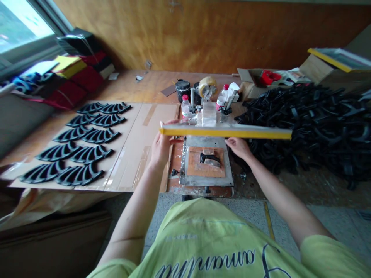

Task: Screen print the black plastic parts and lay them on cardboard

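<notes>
A long flat frame with a yellow front edge (232, 133) is held level above the far part of a metal printing base. My left hand (162, 144) grips its left end, fingers wrapped round the corner. Under the middle of the edge is my right hand (236, 146), thumb and fingers pressed together near it; the far side of its fingers is hidden. Below the frame, a black curved part (211, 158) rests on a wooden plate (191, 166) fixed on the metal base (208, 180).
Rows of black fan-like parts (79, 174) lie on cardboard (124, 154) at the left. A large heap of black parts (307, 127) covers the right. Behind stand a red-capped bottle (185, 107), a black tub (182, 90), a tape roll (207, 87) and an open box (249, 83).
</notes>
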A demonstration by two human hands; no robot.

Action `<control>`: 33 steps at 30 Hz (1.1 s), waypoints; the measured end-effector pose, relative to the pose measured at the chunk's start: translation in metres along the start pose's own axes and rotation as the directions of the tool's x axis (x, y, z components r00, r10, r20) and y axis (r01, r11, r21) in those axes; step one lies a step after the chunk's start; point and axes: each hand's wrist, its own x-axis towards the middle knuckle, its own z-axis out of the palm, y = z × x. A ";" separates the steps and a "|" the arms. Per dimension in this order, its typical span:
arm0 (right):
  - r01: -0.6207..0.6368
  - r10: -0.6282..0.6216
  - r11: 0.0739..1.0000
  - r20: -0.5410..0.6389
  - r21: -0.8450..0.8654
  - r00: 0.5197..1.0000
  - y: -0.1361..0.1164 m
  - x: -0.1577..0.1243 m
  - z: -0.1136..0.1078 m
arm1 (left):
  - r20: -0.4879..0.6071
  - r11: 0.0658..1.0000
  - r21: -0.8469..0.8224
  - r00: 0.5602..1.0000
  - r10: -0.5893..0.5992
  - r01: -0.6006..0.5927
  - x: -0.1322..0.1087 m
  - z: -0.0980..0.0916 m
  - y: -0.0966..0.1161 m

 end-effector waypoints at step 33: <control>-0.022 0.028 0.944 -0.015 0.330 0.999 0.035 -0.023 0.020 | 0.041 0.783 0.402 0.845 -0.533 0.475 -0.102 0.035 -0.145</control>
